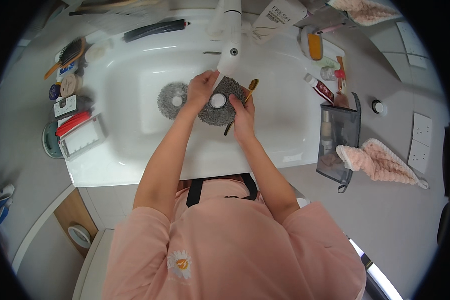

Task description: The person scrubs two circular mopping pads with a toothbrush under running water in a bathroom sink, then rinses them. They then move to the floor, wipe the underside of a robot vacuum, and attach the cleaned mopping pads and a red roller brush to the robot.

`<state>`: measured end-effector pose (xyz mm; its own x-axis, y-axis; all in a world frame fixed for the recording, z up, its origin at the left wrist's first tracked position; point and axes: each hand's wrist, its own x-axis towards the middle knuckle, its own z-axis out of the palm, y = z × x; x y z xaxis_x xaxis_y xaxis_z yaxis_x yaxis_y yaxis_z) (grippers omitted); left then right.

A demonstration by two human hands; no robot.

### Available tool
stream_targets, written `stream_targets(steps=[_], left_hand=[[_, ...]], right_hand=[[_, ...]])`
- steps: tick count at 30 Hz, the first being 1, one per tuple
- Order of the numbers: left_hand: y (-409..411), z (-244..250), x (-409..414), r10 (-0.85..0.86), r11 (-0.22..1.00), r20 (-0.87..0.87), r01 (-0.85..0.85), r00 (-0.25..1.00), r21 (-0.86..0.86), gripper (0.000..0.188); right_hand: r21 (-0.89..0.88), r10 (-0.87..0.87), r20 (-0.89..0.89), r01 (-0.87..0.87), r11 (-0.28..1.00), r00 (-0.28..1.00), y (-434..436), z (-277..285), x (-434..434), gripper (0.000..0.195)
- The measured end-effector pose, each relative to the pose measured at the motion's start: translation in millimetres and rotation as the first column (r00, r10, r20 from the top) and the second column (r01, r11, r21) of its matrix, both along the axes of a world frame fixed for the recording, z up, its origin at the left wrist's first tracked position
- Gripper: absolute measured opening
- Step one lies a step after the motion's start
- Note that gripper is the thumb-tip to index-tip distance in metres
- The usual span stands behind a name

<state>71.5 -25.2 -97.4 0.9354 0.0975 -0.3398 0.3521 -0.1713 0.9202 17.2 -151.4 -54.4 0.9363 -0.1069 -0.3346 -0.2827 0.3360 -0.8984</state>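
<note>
My right hand (243, 112) grips the right side of a round grey microfibre mop pad (225, 115) with a white hub, thumb on top. A small brush (252, 85) with yellowish bristles is held under that hand, its dark handle end showing below the pad. My left hand (201, 87) is at the pad's upper left edge, fingers curled beneath the spout of the white tap (230, 48). Whether those fingers hold the pad is hidden. What looks like a water stream falls beside them. A second grey mop pad (168, 103) lies in the white sink (281, 123), left of my left hand.
A dark roller brush (155, 30) lies on the back rim near a white pouch (275, 20). A hairbrush (71, 52), jars and a clear tray (83, 139) line the left side. A tube (318, 88), mesh bag (337, 138) and pink towel (378, 161) are right.
</note>
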Motion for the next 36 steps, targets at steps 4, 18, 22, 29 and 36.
stream_targets(steps=[4, 18, 22, 29, 36], left_hand=[[-6.7, 6.5, -23.6, 0.143, 0.902, -0.160, -0.195, 0.977, -0.384, 0.033], [12.9, 9.7, -12.4, 0.010, 0.994, -0.008, -0.009, 1.000, 0.108, 0.037], [-1.0, 17.7, -30.7, -0.351, 0.741, 0.357, 0.024, 0.865, 0.671, 0.036], [-3.5, 46.3, -69.1, -0.650, 0.703, 0.353, 0.354, 0.673, 0.617, 0.050], [34.2, 51.2, -66.1, -0.627, 0.628, 0.325, 0.212, 0.708, 0.749, 0.056]], right_hand=[[0.131, -0.255, -0.127, 0.271, 0.954, 0.959, -4.8, -2.8, 8.6, 0.036], [0.107, 0.080, -0.366, -0.043, 0.993, 0.927, -15.1, -18.8, 14.1, 0.030], [0.177, -0.157, -0.288, 0.214, 0.961, 0.945, 4.5, -18.7, 15.8, 0.023], [0.445, -0.016, -0.508, 0.278, 0.851, 0.861, -13.8, -35.0, 19.7, 0.014], [0.277, 0.157, -0.434, -0.035, 0.960, 0.887, -6.2, -41.2, 30.4, 0.017]])
